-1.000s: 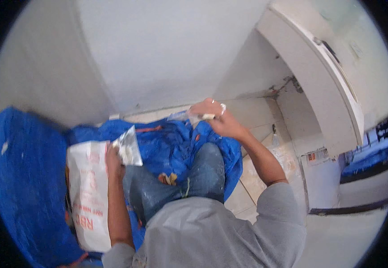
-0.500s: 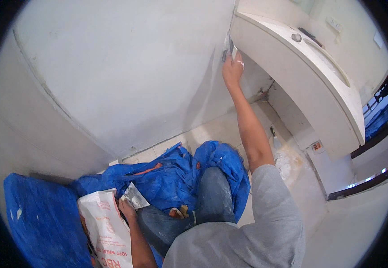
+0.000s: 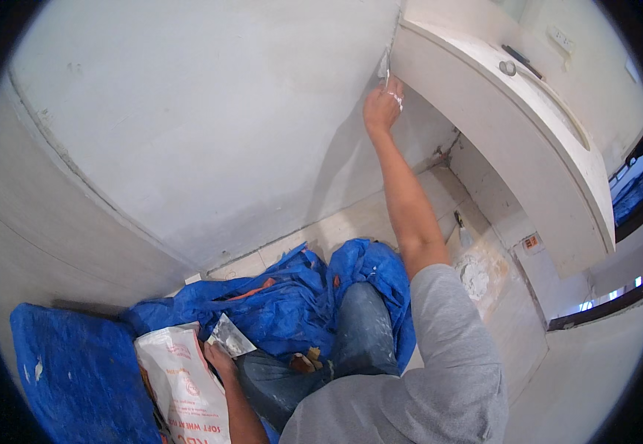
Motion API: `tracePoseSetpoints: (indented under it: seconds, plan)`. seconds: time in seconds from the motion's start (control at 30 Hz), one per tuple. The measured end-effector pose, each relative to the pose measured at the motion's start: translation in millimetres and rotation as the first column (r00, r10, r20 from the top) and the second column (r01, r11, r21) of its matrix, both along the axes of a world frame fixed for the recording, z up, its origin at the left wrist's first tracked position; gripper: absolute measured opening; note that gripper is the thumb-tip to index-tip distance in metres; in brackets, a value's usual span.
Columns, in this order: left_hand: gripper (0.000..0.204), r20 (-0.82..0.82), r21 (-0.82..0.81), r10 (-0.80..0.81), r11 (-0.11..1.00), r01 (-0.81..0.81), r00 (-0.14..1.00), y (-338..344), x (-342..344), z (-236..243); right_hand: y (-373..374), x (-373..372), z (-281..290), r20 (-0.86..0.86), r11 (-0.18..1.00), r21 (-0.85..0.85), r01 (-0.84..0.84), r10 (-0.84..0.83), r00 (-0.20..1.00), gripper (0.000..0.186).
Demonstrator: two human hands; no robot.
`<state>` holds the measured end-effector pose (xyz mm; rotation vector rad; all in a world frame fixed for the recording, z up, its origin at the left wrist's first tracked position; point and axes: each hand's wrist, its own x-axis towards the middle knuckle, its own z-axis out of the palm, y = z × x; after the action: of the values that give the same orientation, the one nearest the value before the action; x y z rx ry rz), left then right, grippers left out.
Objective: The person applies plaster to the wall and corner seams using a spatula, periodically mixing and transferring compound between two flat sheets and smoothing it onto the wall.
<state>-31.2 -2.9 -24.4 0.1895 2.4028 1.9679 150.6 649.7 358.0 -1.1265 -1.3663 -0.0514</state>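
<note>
Stretched far forward, my right hand (image 3: 382, 109) is closed round a putty knife (image 3: 384, 65), whose blade lies against the white wall (image 3: 210, 118) where it meets the end of the counter (image 3: 477, 103). White paste is smeared on that hand's fingers, and they hide most of the handle. Low at the left, my left hand (image 3: 220, 360) grips the edge of a flat metal plate (image 3: 230, 337) with whitish smears on it. A white printed sack (image 3: 184, 381) lies right beside this hand.
Bunched blue tarp (image 3: 292, 296) covers the floor around my knees, and a blue-covered block (image 3: 77, 370) stands at the left. A heap of white paste (image 3: 474, 277) sits on the floor at the right, near another tool (image 3: 462, 229). A basin rim (image 3: 558, 103) shows in the counter.
My right hand and the putty knife have shifted slightly, and the wrist has turned so the knife shows more edge-on. My left hand still holds the plate. The whole view has shifted a little.
</note>
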Motion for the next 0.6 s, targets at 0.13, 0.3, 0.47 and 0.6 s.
tracePoseSetpoints:
  seconds: [0.13,0.3,0.47,0.6]
  plan:
    - [0.035,0.108,-0.081,-0.175,0.98,0.184,0.979,8.5,10.5,28.0,3.1,7.2,-10.6,-0.045,0.999,-0.021,0.047,-0.048,0.998,0.04]
    - [0.06,0.303,-0.058,-0.36,0.917,0.394,0.883,-9.4,-4.1,16.7,9.1,-1.8,-12.2,-0.062,0.998,-0.059,0.027,-0.031,0.998,0.048]
    - [0.063,0.312,-0.063,-0.185,0.975,0.215,0.932,-9.9,2.3,3.0,-39.2,-55.2,4.6,-0.041,0.999,-0.038,0.022,-0.024,0.999,0.051]
    - [0.063,0.312,-0.058,-0.166,0.98,0.193,0.936,-11.3,4.4,6.9,-111.1,-117.6,-0.7,0.089,0.989,0.117,-0.09,0.079,0.993,0.053]
